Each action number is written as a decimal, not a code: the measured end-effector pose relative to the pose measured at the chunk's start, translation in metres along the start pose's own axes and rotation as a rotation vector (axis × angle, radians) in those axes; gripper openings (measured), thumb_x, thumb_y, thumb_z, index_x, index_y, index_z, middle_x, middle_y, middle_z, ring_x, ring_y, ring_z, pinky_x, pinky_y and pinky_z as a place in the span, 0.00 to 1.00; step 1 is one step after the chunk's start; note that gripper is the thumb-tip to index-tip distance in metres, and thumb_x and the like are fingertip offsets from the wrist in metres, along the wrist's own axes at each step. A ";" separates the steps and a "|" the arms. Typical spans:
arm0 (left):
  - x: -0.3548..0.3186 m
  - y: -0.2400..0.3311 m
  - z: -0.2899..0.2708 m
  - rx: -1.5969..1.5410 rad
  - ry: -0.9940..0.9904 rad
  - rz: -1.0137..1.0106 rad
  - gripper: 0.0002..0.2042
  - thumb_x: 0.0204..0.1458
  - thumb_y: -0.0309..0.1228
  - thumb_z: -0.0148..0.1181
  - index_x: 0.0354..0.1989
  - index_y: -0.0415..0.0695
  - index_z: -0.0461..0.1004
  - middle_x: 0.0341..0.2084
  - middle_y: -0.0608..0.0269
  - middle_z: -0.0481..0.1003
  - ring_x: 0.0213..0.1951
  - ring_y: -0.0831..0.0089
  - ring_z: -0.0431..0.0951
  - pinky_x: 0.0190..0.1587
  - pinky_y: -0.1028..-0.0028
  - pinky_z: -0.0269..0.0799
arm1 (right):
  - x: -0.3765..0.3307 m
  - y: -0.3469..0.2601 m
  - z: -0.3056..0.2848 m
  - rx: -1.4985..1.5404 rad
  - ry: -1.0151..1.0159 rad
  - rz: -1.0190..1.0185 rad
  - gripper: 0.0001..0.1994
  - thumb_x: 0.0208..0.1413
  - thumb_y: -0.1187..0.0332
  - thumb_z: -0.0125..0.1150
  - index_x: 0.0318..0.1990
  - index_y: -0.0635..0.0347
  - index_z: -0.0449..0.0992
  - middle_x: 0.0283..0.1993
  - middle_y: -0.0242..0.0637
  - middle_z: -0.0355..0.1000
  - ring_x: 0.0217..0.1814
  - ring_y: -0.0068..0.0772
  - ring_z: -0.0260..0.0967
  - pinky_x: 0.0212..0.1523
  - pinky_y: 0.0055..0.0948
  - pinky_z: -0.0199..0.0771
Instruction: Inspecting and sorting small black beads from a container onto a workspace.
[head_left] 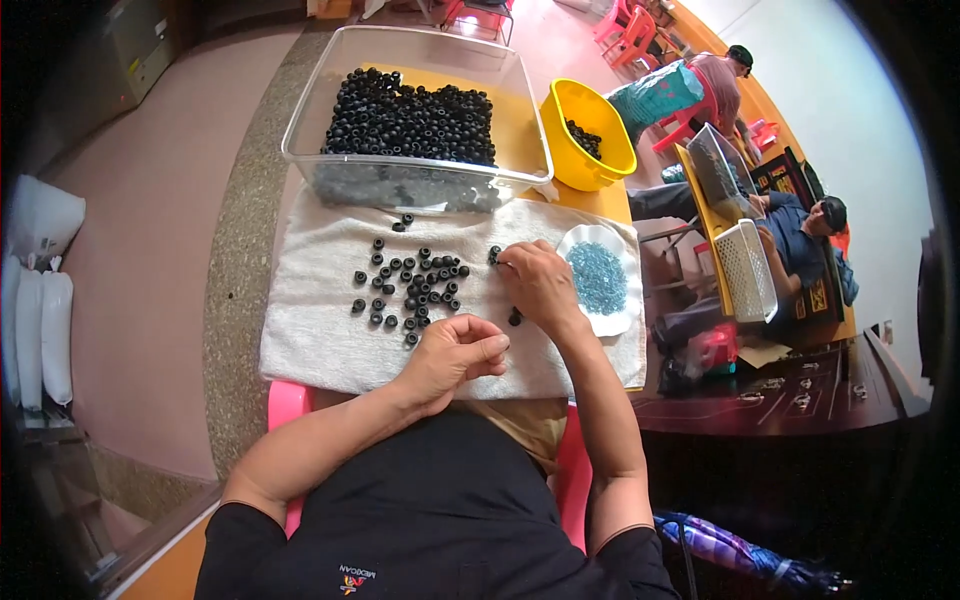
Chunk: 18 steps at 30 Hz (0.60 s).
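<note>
Several small round black parts with holes (pixel 415 285) lie scattered on a white towel (pixel 310 340) in front of me. My right hand (pixel 540 285) reaches over the towel's right half, its fingertips closed on one black part (pixel 495 254). Under that palm another black part (pixel 515 317) rests on the cloth. Just right of the hand sits a white scalloped dish (pixel 628 322) holding small clear blue pieces (pixel 597 278). My left hand (pixel 455 360) is at the towel's near side, below the scattered parts. Its thumb and fingers are pressed together; anything between them is hidden.
Behind the towel stands a clear plastic bin (pixel 525 120) with many black parts, beside a yellow tub (pixel 625 150) with more. Two people sit at the right near a white basket (pixel 748 270). White bags (pixel 45 330) stand at the far left.
</note>
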<state>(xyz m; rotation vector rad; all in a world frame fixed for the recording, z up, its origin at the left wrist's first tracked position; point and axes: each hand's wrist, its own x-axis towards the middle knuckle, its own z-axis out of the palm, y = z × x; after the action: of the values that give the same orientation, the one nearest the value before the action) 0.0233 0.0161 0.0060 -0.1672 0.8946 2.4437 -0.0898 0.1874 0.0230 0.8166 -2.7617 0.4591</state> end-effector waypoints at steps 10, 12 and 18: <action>-0.001 0.003 0.001 -0.003 0.017 0.014 0.08 0.56 0.26 0.62 0.43 0.40 0.73 0.33 0.65 0.75 0.34 0.76 0.78 0.40 0.74 0.80 | -0.023 -0.015 -0.021 0.527 0.030 0.073 0.07 0.55 0.76 0.59 0.41 0.63 0.79 0.39 0.40 0.76 0.42 0.33 0.74 0.42 0.28 0.74; -0.002 0.003 0.001 -0.005 0.020 0.014 0.10 0.57 0.26 0.62 0.45 0.39 0.73 0.34 0.65 0.75 0.34 0.76 0.78 0.41 0.74 0.80 | -0.031 -0.034 -0.036 0.752 -0.058 0.164 0.09 0.58 0.77 0.58 0.45 0.64 0.78 0.41 0.39 0.73 0.41 0.26 0.72 0.40 0.23 0.71; -0.002 0.006 0.002 -0.006 -0.099 -0.038 0.13 0.59 0.29 0.59 0.51 0.38 0.73 0.36 0.66 0.76 0.35 0.76 0.78 0.42 0.76 0.79 | -0.055 -0.045 -0.038 0.818 -0.034 0.117 0.08 0.57 0.78 0.60 0.43 0.65 0.78 0.42 0.37 0.72 0.43 0.25 0.70 0.43 0.22 0.69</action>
<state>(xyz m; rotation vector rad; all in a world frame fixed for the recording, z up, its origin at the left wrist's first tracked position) 0.0222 0.0121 0.0117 -0.0642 0.8340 2.3971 -0.0151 0.1917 0.0524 0.7973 -2.6213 1.6652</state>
